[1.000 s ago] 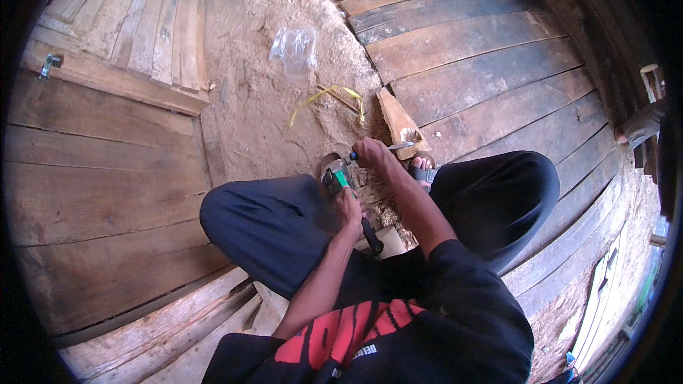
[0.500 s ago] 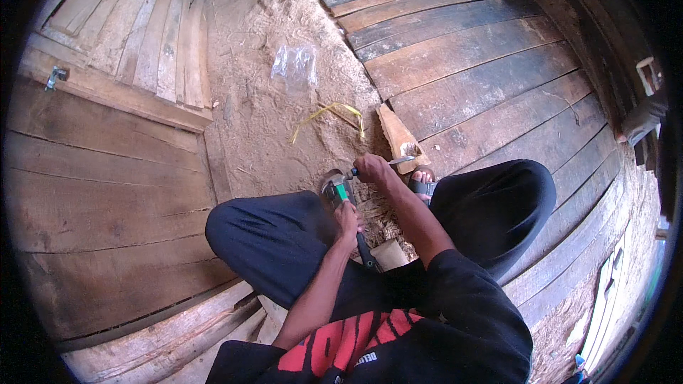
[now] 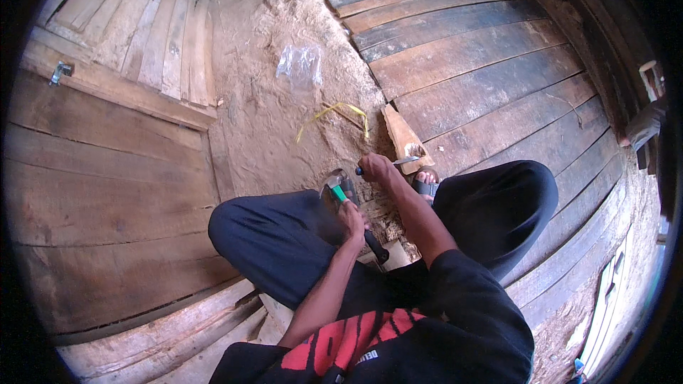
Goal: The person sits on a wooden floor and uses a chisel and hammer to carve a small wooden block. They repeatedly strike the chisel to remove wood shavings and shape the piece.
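Note:
My left hand (image 3: pixel 351 218) is wrapped round the green and black handle of a hammer (image 3: pixel 337 190). The hammer's metal head points away from me, left of my other hand and apart from it. My right hand (image 3: pixel 377 169) grips a chisel; its blue handle end (image 3: pixel 359 171) sticks out on the left. To the right, the chisel's metal blade (image 3: pixel 407 160) reaches the near end of a light wooden piece (image 3: pixel 403 136), where a dark hollow shows. My fingers hide most of the chisel handle. That wooden piece lies by my right foot, tapering away from me.
A yellow strap (image 3: pixel 333 108) and a clear plastic bag (image 3: pixel 299 64) lie on the sawdust-covered ground (image 3: pixel 260 149). Wooden planks (image 3: pixel 484 64) spread on the right, and a large wooden panel (image 3: pixel 107 192) lies on the left. Another person's hand (image 3: pixel 626 141) shows at the far right.
The hammer head has moved off from the chisel's handle end, a little to the left. My right hand keeps the chisel at the wooden piece. The whole view has shifted slightly.

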